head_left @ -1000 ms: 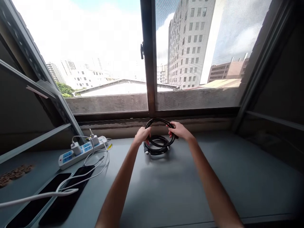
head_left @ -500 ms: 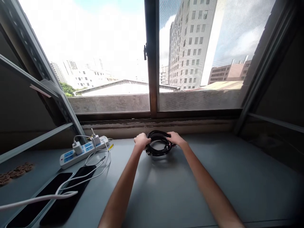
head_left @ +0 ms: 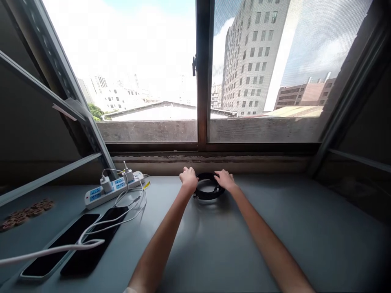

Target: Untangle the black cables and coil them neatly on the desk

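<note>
A coiled black cable [head_left: 209, 195] lies in a ring on the grey tabletop, close to the wall under the window. My left hand [head_left: 188, 179] is closed at the ring's left side, its thumb against the loops and its other fingers partly hidden. On the opposite side, my right hand [head_left: 225, 180] grips the ring from above with bent fingers. A small light connector shows on the coil's inner right part, near my right hand. The fingers' undersides are out of sight.
To the left stands a white power strip [head_left: 114, 190] with plugged-in chargers [head_left: 106, 185]. White cables [head_left: 91, 244] run from it over two dark phones [head_left: 91, 240]. Small brown pieces [head_left: 27, 213] lie at the far left. Metal shelf posts frame both sides, with the window behind.
The coil now looks flatter and tidier on the table, its strands closer together. My left hand has rolled slightly, fingers raised. The whole view has shifted a little to the left.
</note>
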The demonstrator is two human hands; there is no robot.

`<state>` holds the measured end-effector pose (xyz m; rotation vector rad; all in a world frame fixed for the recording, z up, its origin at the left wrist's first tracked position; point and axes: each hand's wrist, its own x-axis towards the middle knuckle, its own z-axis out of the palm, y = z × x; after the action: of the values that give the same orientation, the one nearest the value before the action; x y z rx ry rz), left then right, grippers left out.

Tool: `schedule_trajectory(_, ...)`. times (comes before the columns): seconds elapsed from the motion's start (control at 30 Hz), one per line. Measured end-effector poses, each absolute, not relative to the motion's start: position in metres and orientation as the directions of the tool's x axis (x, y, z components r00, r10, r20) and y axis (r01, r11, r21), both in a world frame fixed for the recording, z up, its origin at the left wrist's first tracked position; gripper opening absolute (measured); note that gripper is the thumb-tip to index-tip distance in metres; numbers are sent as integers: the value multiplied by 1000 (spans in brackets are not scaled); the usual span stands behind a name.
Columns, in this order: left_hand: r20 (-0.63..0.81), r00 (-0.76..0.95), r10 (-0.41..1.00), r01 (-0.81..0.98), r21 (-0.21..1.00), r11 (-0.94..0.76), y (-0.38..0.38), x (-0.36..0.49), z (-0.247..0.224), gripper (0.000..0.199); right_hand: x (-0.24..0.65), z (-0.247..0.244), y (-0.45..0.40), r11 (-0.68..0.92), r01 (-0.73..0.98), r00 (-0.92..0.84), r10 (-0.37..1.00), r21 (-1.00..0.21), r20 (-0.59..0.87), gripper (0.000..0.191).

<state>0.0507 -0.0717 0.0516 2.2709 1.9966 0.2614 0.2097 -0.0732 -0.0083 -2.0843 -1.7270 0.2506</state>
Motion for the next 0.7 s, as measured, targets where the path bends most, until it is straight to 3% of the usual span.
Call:
schedule_trajectory(0.13, 211, 251, 945, 921, 247, -300, -121, 50, 90, 39, 208, -2, -74, -107, 898, 191, 969, -427, 158, 30)
schedule_trajectory(0.2, 263, 455, 851, 796, 308, -521, -159, 46, 104, 41, 209, 3, -76, -77, 894, 169, 970, -441, 174, 28)
schedule_trajectory(0.3, 127, 856, 502, 410, 425, -807, -213, 38, 103, 38, 215, 11, -81, -55, 880, 156, 971, -471, 178, 28)
schedule_trajectory(0.37, -53, 937, 345, 322, 517, -793, -235, 29, 87, 33, 223, 15, -84, -76, 868, 176, 971, -491, 160, 28)
schedule_trajectory(0.43, -134, 907, 399, 408, 518, -752, -239, 17, 65, 32, 234, 17, -88, -116, 856, 212, 968, -504, 136, 28)
schedule_trajectory(0.5, -55, 809, 586, 559, 382, -736, -224, 4, 41, 33, 246, 13, -92, -168, 846, 255, 961, -505, 106, 27)
schedule_trajectory(0.6, 22, 511, 859, 848, 149, -508, -182, -17, 13, 41, 258, -5, -99, -264, 832, 322, 946, -488, 36, 26)
schedule_trajectory(0.7, -4, 356, 935, 933, 51, -355, -135, -30, -3, 35, 262, -30, -107, -319, 830, 341, 939, -457, -37, 26)
